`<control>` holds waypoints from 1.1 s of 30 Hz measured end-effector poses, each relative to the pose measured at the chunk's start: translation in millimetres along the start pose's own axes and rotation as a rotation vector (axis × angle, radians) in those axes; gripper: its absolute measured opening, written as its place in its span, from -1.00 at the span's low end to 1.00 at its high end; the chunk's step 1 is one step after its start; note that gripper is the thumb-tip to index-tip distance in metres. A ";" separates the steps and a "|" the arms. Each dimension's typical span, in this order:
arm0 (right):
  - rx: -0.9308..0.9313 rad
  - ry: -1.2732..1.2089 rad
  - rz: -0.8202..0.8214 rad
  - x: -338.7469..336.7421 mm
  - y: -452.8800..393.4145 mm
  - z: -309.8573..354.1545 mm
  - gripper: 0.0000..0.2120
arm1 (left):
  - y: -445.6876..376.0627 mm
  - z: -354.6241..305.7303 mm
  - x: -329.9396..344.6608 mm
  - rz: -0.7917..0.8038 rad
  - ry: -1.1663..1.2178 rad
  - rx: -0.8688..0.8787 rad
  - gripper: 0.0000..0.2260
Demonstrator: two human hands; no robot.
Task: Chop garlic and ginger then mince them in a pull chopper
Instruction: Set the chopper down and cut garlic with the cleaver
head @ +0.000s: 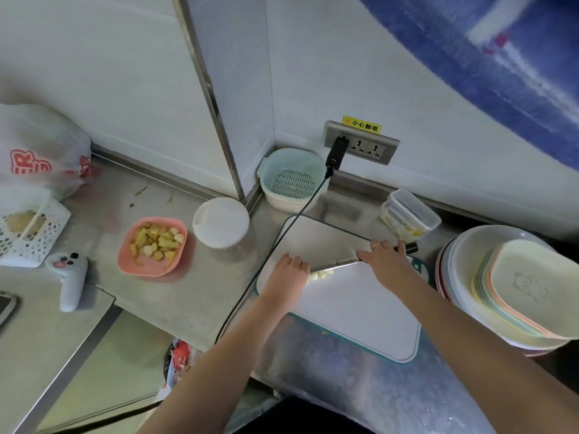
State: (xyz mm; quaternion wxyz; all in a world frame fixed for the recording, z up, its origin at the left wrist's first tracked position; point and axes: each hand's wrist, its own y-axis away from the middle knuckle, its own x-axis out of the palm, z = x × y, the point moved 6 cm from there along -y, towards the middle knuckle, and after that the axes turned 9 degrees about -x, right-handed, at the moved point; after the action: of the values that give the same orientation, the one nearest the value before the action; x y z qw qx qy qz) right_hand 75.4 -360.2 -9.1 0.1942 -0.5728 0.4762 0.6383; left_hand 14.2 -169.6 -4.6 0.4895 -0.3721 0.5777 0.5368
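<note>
**K:** Fingers status? Left hand (289, 270) looks curled, knuckles forward, fingertips tucked down on the garlic pieces (319, 277) at centre frame. Right hand (383, 261) wraps the knife (347, 256) handle, index finger laid out along the spine; ring visible on one finger.

**M:** Agreed. Garlic sits on the white cutting board (360, 308), touching the blade's lower edge, just right of the left fingertips. Blade's long axis runs lower-left to upper-right, tip end toward the left hand.

**K:** So the left hand is nearer the garlic, and the edge comes down right beside those knuckles. I'd guess that gap is what the next cut turns on.

**M:** Yes. Already-cut ginger and garlic in the pink bowl (152, 245), left of centre. Round white-lidded container (221, 222) next to it; probably the pull chopper, can't confirm.

**K:** Readable text?

**M:** Yellow label (362, 124) above the wall socket (362, 145): 小心触电. Red print on the plastic bag (44, 151), upper left; illegible.
</note>
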 end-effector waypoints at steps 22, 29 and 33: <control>0.515 -0.879 -0.223 33.6 134.8 67.6 -0.91 | 31.1 10.4 36.6 0.191 1.123 -0.327 -0.72; 0.665 -0.936 -0.243 35.6 126.8 100.7 -0.90 | 18.4 -21.4 36.8 0.289 1.228 -0.297 -0.62; 0.626 -0.959 -0.236 30.0 117.3 114.9 -0.89 | 22.4 11.9 40.1 0.102 1.279 -0.494 -0.71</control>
State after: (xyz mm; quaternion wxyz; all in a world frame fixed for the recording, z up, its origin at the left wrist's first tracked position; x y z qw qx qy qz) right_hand -88.5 -328.9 -4.0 0.6178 -0.1845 0.4342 0.6291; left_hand -15.0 -150.8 -37.0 -0.0727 -0.6886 0.6308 0.3501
